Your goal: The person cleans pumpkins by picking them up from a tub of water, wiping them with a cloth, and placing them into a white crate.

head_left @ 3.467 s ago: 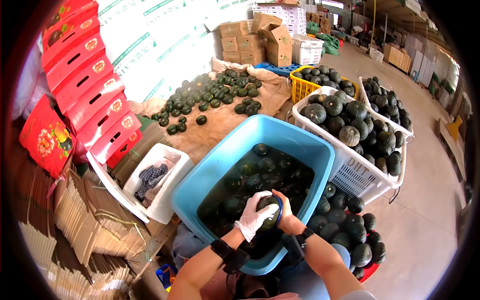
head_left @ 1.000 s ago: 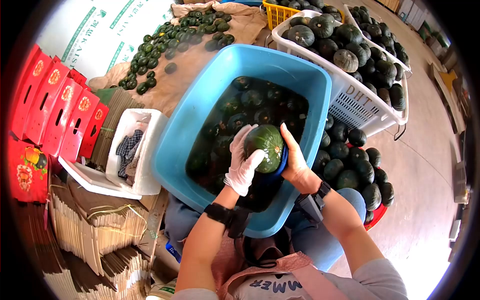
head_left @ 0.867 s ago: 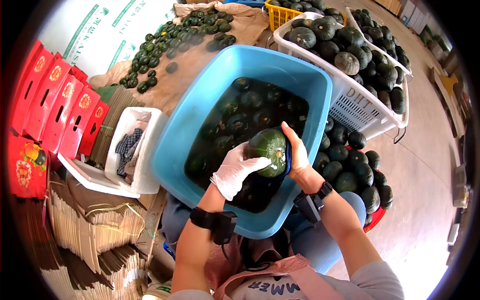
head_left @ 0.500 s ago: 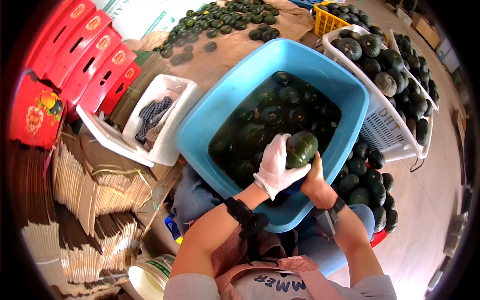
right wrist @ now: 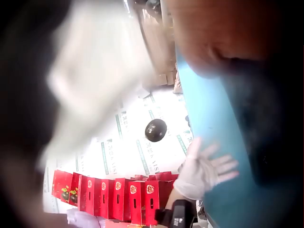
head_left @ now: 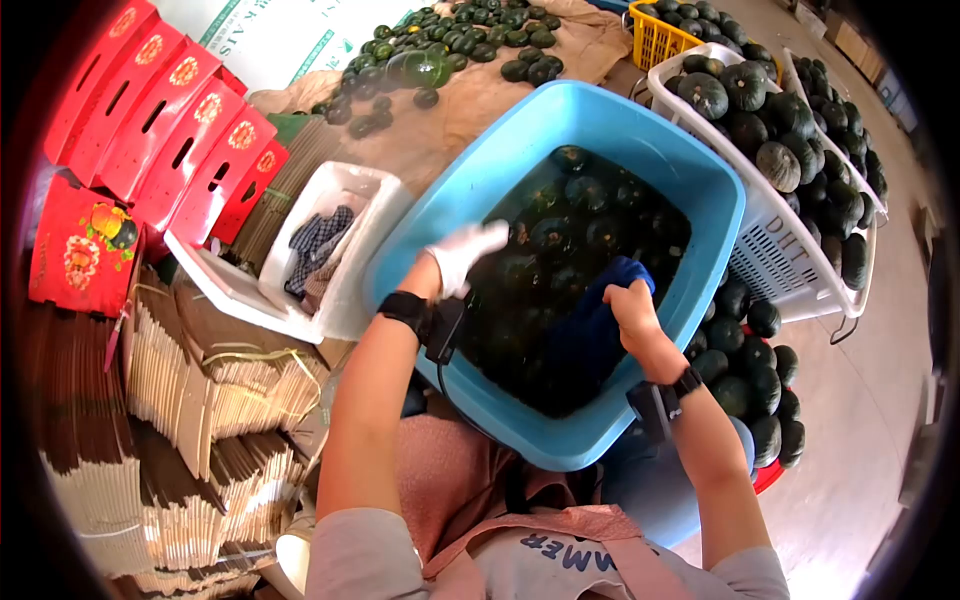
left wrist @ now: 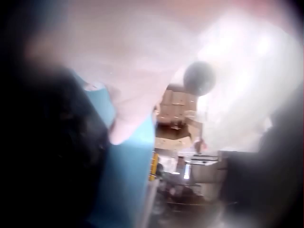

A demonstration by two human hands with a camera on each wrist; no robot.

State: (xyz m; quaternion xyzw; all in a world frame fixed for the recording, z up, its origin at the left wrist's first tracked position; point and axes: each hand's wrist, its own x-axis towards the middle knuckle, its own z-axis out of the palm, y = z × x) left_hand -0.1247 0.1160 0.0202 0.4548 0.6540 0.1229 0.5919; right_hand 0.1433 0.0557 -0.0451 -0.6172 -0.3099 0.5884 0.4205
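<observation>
Above blue tub (head_left: 575,115): left hand (head_left: 462,257) splayed, grip released; right hand (head_left: 633,312), grip clenched round blue cloth (head_left: 592,325).

Head view: red cardboard cartons (head_left: 160,135), upper left; white foam box (head_left: 374,222) holding checked cloth (head_left: 317,243), centre left; stacked brown cardboard (head_left: 250,400), lower left.

The tub (head_left: 595,105) is light blue, the bunched cloth (head_left: 628,278) a deep royal blue, and the glove on the left hand (head_left: 465,255) white. At the left, red cartons (head_left: 160,115) carry pale gold floral emblems, and a red panel (head_left: 82,250) shows an orange-and-green pumpkin picture. A checked rag (head_left: 318,240), dark and pale, lies near them (the busiest pattern here). At the right, dark green pumpkins (head_left: 745,85) surround a greyer one (head_left: 778,165). The far basket (head_left: 655,42) is yellow; the near apron (head_left: 450,460) is dusty pink.
</observation>
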